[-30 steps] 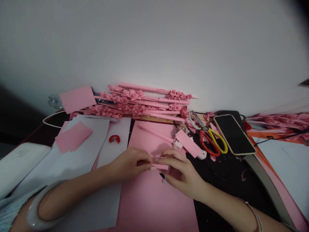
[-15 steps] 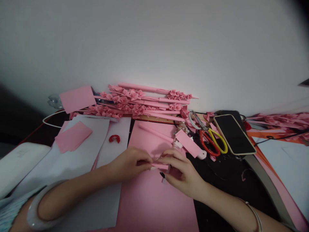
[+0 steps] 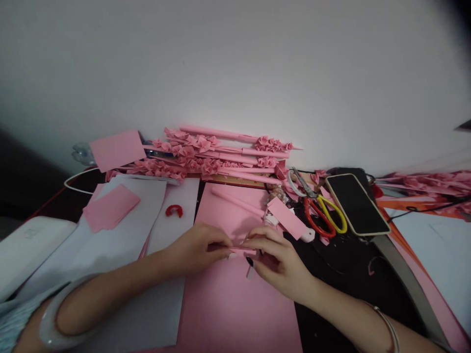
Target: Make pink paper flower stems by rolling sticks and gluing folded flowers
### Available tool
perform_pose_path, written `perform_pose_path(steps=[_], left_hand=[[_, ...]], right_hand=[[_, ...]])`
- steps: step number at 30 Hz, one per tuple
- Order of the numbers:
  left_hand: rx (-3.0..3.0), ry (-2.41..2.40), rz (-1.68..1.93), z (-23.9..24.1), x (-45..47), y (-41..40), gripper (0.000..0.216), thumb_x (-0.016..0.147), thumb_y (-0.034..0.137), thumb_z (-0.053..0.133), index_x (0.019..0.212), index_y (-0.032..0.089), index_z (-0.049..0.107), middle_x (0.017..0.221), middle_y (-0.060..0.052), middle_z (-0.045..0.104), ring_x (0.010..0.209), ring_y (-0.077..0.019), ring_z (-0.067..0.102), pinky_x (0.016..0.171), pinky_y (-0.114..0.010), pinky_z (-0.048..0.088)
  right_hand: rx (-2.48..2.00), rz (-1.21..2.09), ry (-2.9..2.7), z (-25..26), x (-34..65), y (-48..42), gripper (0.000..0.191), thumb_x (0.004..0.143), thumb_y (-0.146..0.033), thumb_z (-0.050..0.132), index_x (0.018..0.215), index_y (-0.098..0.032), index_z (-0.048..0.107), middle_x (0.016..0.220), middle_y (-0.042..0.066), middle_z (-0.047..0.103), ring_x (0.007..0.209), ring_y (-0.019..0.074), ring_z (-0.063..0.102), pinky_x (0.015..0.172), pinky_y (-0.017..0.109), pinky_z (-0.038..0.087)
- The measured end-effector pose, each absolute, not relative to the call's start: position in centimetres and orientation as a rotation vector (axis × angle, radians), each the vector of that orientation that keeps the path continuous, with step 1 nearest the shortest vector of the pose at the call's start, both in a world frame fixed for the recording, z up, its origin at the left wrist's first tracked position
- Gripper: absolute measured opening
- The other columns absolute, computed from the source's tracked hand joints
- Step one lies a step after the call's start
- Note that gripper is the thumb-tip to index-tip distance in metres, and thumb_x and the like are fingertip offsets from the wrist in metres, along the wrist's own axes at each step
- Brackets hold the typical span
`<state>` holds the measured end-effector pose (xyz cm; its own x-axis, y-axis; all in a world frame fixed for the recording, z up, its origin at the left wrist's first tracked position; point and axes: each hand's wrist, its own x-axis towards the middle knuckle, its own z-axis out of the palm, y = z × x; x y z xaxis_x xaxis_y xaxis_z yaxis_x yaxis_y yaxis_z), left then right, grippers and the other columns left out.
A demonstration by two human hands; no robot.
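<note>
Between my two hands is a small narrow piece of pink paper, held over a large pink sheet. My left hand pinches its left end between thumb and fingers. My right hand has its fingertips and dark-nailed thumb closed on the right end. Fingers cover part of the strip, so its folds are hard to make out. Just under my right thumb a small pale strip shows. A rolled pink paper tube lies on the sheet beyond my hands.
Pink paper flower stems are piled along the wall. Scissors with red and yellow handles lie beside a phone at right. White sheets, pink paper pieces, a red curved object and a white box-like object are at left.
My right thumb has shifted slightly up and closer against the pink paper, which now looks thinner from here. My left hand has hardly moved.
</note>
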<state>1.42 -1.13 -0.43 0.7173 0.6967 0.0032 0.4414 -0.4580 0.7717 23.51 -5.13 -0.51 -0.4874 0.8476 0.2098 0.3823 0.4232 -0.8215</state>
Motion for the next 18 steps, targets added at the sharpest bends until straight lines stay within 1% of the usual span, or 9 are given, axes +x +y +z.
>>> perform_pose_path(steps=[7, 18], left_hand=[[2.106, 0.871, 0.398, -0.44, 1.5, -1.04, 0.021, 0.086, 0.029, 0.053, 0.079, 0.015, 0.067, 0.067, 0.0, 0.065, 0.06, -0.0089, 0.054, 0.056, -0.017, 0.036], [2.094, 0.881, 0.4, -0.42, 1.47, -1.14, 0.021, 0.086, 0.029, 0.054, 0.077, 0.014, 0.066, 0.066, 0.001, 0.063, 0.059, -0.0081, 0.052, 0.056, -0.017, 0.035]], right_hand=[[-1.034, 0.965, -2.045, -0.65, 23.38, -4.96, 0.042, 0.072, -0.001, 0.055, 0.107, -0.023, 0.062, 0.106, 0.007, 0.054, 0.101, 0.0197, 0.053, 0.086, 0.034, 0.045], [-1.034, 0.979, -2.037, -0.38, 23.45, -5.14, 0.042, 0.074, -0.002, 0.053, 0.108, -0.025, 0.062, 0.106, 0.007, 0.054, 0.099, 0.0189, 0.054, 0.084, 0.033, 0.046]])
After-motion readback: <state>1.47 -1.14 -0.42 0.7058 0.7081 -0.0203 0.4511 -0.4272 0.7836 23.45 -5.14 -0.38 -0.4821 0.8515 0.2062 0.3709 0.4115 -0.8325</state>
